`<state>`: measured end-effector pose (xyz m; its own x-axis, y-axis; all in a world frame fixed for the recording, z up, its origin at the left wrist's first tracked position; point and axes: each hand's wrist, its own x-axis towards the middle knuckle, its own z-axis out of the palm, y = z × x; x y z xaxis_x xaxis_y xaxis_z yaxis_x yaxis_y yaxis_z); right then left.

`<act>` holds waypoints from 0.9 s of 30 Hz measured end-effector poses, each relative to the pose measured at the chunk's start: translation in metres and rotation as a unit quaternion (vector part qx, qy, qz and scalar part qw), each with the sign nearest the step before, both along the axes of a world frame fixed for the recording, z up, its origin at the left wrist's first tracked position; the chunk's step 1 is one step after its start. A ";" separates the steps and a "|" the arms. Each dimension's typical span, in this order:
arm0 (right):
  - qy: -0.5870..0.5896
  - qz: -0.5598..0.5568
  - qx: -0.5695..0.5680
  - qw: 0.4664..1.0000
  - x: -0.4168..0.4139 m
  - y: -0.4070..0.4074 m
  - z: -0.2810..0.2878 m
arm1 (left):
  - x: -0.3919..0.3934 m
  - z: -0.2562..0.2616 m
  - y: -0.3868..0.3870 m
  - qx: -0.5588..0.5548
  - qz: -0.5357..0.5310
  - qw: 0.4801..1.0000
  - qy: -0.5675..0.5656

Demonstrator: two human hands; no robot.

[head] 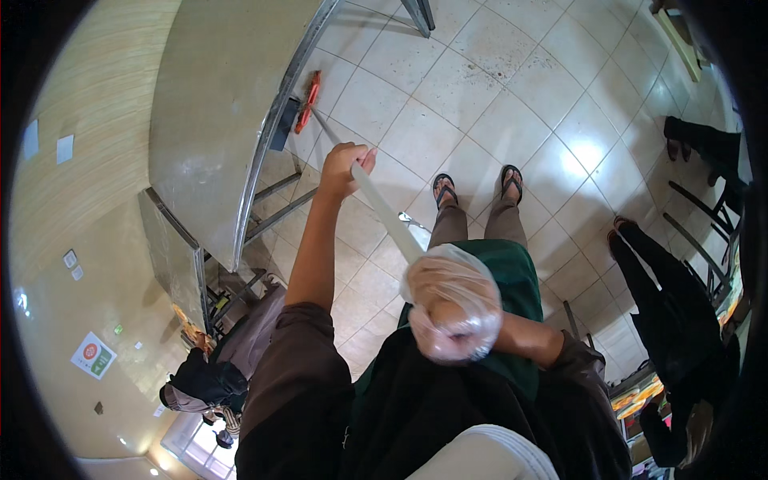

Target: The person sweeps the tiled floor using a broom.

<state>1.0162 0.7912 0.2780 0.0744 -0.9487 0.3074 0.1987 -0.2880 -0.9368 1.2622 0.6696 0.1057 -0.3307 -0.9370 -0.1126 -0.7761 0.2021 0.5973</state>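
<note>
A long pale broom handle (pixel 390 222) runs from my chest down towards the upper left. My left hand (pixel 346 171) grips it partway along. A clear plastic bag wraps my right hand (pixel 453 306), which is closed round the upper end of the handle. At the far end, the broom's orange-red head (pixel 308 102) rests on the tiled floor beside a dark flat piece, possibly a dustpan (pixel 284 125), at the table's edge. Crumbs of dirt (pixel 498 73) lie scattered on the tiles ahead of my feet.
A metal-edged table (pixel 222 108) stands at the left, its legs near the broom. One person (pixel 672 312) stands at the right by chairs; another person (pixel 207 381) is at the lower left. Further table legs (pixel 420 15) stand at the top.
</note>
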 end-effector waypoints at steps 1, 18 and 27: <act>-0.022 -0.061 -0.010 0.998 -0.003 -0.003 0.007 | -0.005 0.001 0.001 -0.012 -0.003 1.000 0.006; 0.040 -0.009 0.074 0.996 -0.173 -0.011 0.098 | -0.160 0.034 0.021 -0.055 0.068 0.983 0.163; -0.057 -0.031 0.049 0.997 -0.008 -0.089 -0.005 | -0.025 -0.063 0.049 -0.008 0.274 0.959 0.074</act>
<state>1.0086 0.7018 0.2732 -0.0151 -0.9761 0.2169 0.2911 -0.2119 -0.9329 1.2375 0.7189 0.0432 0.1997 -0.9761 -0.0862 -0.6752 -0.2008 0.7098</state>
